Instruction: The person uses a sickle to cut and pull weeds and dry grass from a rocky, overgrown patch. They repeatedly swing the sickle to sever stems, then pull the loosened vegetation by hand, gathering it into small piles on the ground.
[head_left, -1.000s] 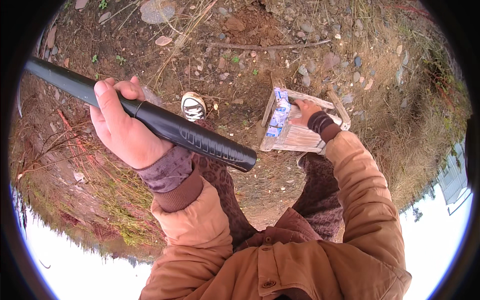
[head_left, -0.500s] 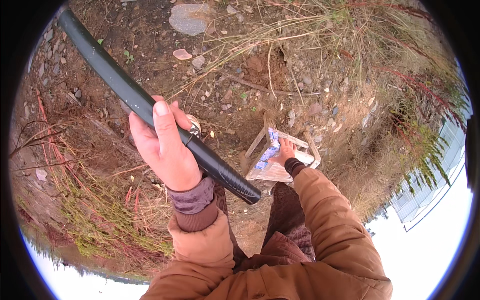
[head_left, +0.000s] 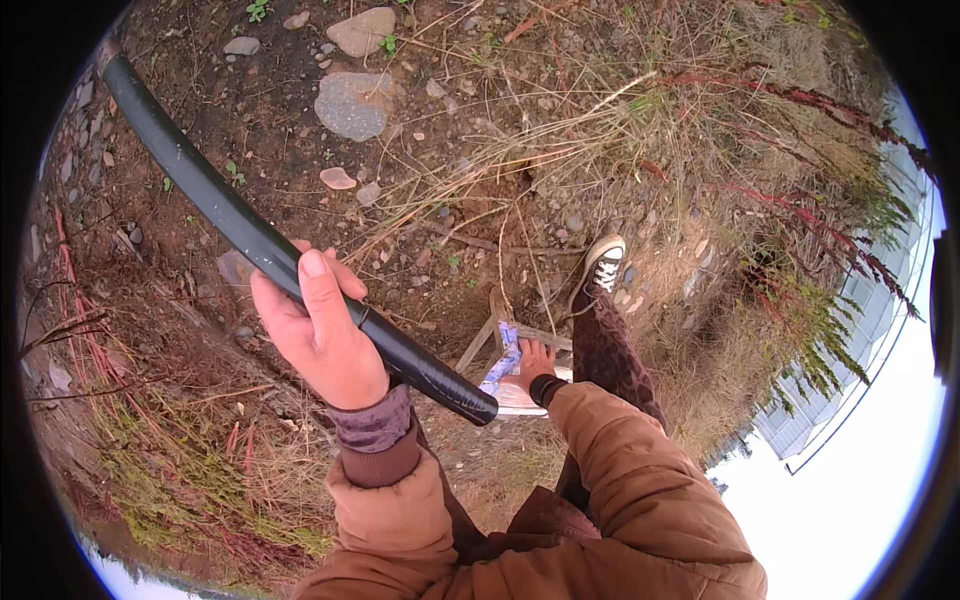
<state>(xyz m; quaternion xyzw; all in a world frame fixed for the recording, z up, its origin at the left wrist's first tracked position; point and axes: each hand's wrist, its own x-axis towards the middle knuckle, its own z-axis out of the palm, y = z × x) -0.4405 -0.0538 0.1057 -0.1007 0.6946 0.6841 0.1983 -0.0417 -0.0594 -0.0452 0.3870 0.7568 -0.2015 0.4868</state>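
Note:
My left hand (head_left: 322, 340) is wrapped around a long, slightly curved dark green pole (head_left: 205, 190), with the thumb lying along its top. The pole slants from the upper left, and its near end has a ribbed black sleeve (head_left: 430, 372). Lower and to the right, my right hand (head_left: 530, 368) lies flat with fingers spread on a small wooden stool (head_left: 474, 345). A blue and purple patterned strip (head_left: 502, 362) runs over the stool beside the fingers. My right arm, leg and the pole hide part of the stool.
Stony brown soil carries a large flat stone (head_left: 355, 106) and a smaller pinkish one (head_left: 338, 178). Dry grass (head_left: 610, 130) and reddish weeds stand at the right, with more brush at the left. My foot in a dark sneaker (head_left: 600, 270) is beyond the stool. A pale building (head_left: 830, 400) shows at the far right.
My right leg has stepped forward past the stool, its sneaker now in view. The view has shifted, so stool and right hand appear further left. Both hands keep their places on pole and stool.

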